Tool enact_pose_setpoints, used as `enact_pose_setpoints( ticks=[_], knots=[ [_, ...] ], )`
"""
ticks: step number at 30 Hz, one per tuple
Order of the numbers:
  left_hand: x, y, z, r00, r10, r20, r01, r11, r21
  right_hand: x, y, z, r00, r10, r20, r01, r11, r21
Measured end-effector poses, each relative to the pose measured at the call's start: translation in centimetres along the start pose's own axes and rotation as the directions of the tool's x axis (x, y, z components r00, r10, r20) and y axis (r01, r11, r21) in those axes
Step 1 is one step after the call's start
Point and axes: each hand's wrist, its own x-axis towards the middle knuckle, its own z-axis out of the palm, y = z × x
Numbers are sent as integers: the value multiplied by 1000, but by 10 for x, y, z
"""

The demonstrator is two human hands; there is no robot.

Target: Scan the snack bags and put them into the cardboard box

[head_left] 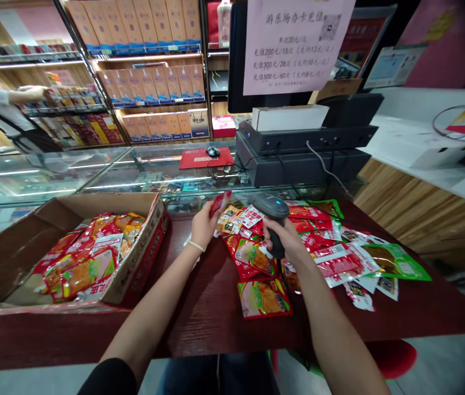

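My left hand [203,225] is closed on a small red snack packet [220,203], held up above the dark red table. In my right hand [288,238] is a black barcode scanner [271,207], gripped by its handle, with a blue light on its top. Under and around the scanner lies a pile of snack packets [253,255], mostly red, some white and orange. One flat packet [265,299] with a picture of food lies nearest me. To the left, an open cardboard box [137,258] holds several red packets [88,258].
Behind the table runs a glass display counter [109,170] with a mouse [212,151] on a red mat. A monitor with a paper sign [294,44] stands above a black cash drawer [302,164]. Green packets [401,262] lie at right. Another person [6,104] reaches toward shelves at far left.
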Motion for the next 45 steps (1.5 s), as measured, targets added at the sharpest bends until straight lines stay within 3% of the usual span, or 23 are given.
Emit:
enact_pose_setpoints(
  ticks=[2, 5, 8, 12, 20, 23, 29, 39, 45],
  knots=[
    [-10, 1, -6, 989, -119, -84, 84, 935, -345, -1, 1, 2, 1000, 17, 2, -17, 1000, -11],
    [-24, -7, -9, 937, -347, -27, 206, 615, -761, -3, 3, 7, 999, 33, 19, -32, 999, -44],
    [-36, -16, -10, 883, -465, 72, 256, 345, -903, -5, 7, 13, 998, 28, 55, -22, 995, -96],
    [-46, -22, -16, 843, -519, 140, 279, 200, -939, -7, 10, 24, 996, 58, 67, -44, 982, -186],
    [-46, -29, -17, 754, -605, 255, 369, 69, -927, -10, 13, 36, 984, 144, 101, -105, 940, -323],
    [-47, -28, -17, 779, -568, 264, 371, 78, -925, -10, 16, 37, 984, 146, 105, -101, 930, -354],
    [-50, -26, -12, 843, -522, 130, 242, 153, -958, -10, 21, 35, 974, 173, 147, -105, 918, -383],
    [-52, -31, -11, 813, -571, 111, 266, 194, -944, -13, 13, 39, 960, 201, 195, -105, 904, -415],
    [-51, -34, -9, 829, -547, 116, 245, 169, -955, -14, 9, 39, 965, 192, 179, -116, 923, -368]
  ],
)
